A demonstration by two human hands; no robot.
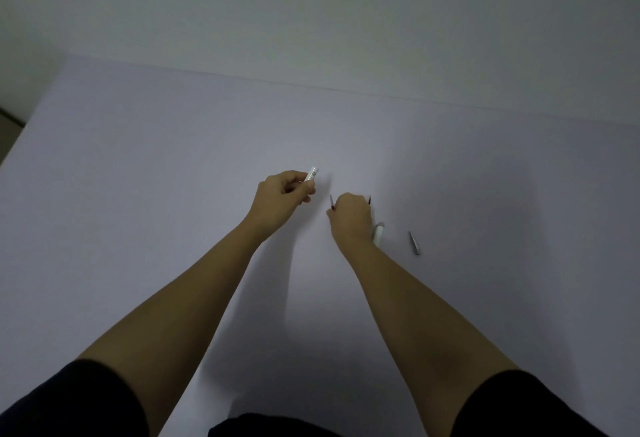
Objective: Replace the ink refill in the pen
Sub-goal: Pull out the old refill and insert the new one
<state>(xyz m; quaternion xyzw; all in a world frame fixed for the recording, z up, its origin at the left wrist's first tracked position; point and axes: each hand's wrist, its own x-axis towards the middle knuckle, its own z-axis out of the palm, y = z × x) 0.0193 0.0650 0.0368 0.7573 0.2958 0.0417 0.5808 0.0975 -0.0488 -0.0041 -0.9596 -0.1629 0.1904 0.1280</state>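
Note:
My left hand (282, 199) is closed around a white pen barrel (311, 173), whose open end sticks up past the fingers. My right hand (351, 217) is fisted just to its right, low over the table, with two thin dark refill tips showing: one refill tip (332, 202) at the left of the fist, another refill tip (369, 199) at the right. Whether both are gripped or one lies on the table I cannot tell. A white pen cap (378, 234) lies beside my right wrist. A small grey metal pen tip piece (414, 242) lies further right.
The work surface is a plain pale table (173, 194) whose far edge meets a light wall (311, 21). A dark floor corner shows at the far left. Dark sleeves cover my upper arms at the bottom of the view.

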